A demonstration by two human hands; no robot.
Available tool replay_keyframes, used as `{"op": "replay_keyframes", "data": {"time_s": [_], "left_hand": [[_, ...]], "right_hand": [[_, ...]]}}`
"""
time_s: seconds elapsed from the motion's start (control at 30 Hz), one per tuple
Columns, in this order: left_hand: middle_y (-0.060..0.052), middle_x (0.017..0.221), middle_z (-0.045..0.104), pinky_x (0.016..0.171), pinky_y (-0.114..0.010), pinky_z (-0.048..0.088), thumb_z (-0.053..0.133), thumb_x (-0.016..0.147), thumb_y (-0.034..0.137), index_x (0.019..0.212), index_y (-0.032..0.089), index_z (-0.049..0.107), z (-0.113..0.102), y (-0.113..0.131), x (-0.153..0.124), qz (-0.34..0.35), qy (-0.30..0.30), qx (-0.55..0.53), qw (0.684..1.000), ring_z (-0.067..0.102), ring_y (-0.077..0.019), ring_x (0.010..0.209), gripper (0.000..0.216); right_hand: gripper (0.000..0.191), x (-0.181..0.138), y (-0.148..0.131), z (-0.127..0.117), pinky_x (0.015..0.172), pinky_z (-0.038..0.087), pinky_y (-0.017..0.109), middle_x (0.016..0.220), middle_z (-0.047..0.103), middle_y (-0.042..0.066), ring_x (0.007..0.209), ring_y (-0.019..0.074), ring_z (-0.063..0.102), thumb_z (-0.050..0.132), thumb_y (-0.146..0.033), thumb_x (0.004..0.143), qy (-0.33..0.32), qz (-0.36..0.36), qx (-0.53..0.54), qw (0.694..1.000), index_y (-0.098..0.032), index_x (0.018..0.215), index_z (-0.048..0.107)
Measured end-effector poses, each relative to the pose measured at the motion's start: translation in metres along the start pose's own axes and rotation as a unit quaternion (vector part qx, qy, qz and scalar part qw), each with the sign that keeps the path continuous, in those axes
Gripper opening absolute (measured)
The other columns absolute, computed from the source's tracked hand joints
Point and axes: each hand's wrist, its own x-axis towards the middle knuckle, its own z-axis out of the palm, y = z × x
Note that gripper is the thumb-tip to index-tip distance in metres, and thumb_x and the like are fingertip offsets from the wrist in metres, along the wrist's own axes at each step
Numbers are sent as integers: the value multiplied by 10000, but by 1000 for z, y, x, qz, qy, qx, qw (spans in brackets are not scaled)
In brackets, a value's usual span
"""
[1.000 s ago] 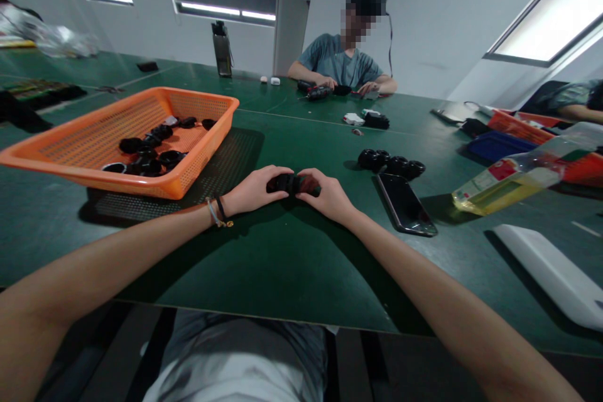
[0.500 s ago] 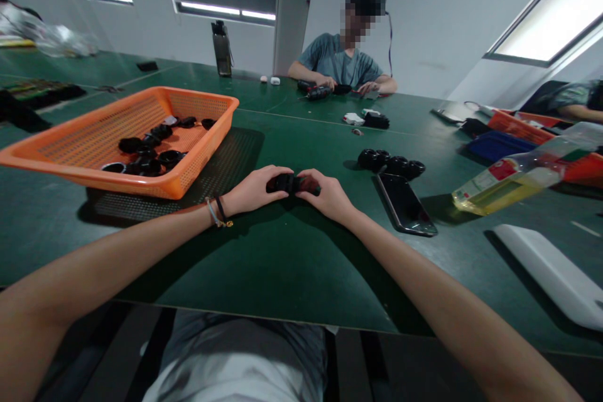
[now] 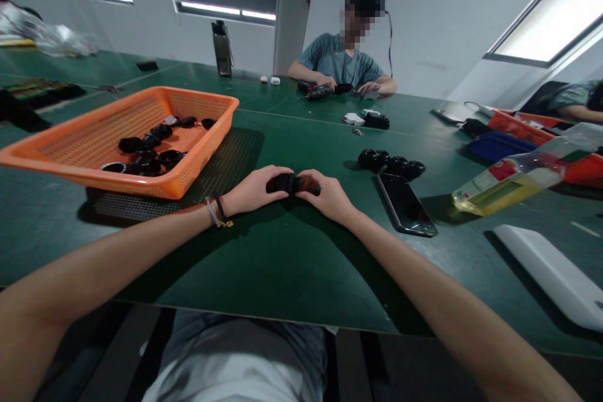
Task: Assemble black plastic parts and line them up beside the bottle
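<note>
Both grips (image 3: pixel 252 190) (image 3: pixel 328 198) hold a black piece (image 3: pixel 291 182); the bottle label (image 3: pixel 490 178) is illegible.

A green table (image 3: pixel 282 276) bears an orange basket (image 3: pixel 207 154), black pieces (image 3: pixel 398 166), a phone (image 3: pixel 406 204), a clear bottle (image 3: pixel 511 179) and a white slab (image 3: pixel 549 270).

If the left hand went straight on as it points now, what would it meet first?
Past the black part it holds, the left hand would probably meet the right hand; exact depth is unclear.

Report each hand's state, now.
Left hand: closed on a small, dark, rounded piece.
Right hand: closed on its other end, or a second dark piece; cannot tell which.
</note>
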Motion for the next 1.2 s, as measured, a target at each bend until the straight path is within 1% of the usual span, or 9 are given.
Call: {"op": "replay_keyframes", "data": {"time_s": [0.53,0.87,1.2], "left_hand": [[-73,1123,595,892,-338,443,607,767,267,1157,169,507,0,0,-1,-3,2,9,1000,562,-199,1018,414],[-79,1122,596,901,-343,439,604,769,263,1167,158,506,0,1,0,-4,-1,12,1000,560,-204,1023,423],[-72,1123,593,885,-328,444,601,767,268,1167,162,505,2,0,0,-7,5,6,1000,559,-196,1017,425]], "right_hand": [[242,1,3,1,671,467,292,742,656,-8,681,140,612,632,-150,708,5,-1,-1,1000,-195,940,580],[249,0,3,1,667,458,290,767,661,12,684,142,604,633,-170,724,0,9,-14,1000,-177,968,587],[236,1,2,1,645,441,277,729,646,10,647,136,579,627,-187,733,3,13,-34,999,-171,967,599]]}}
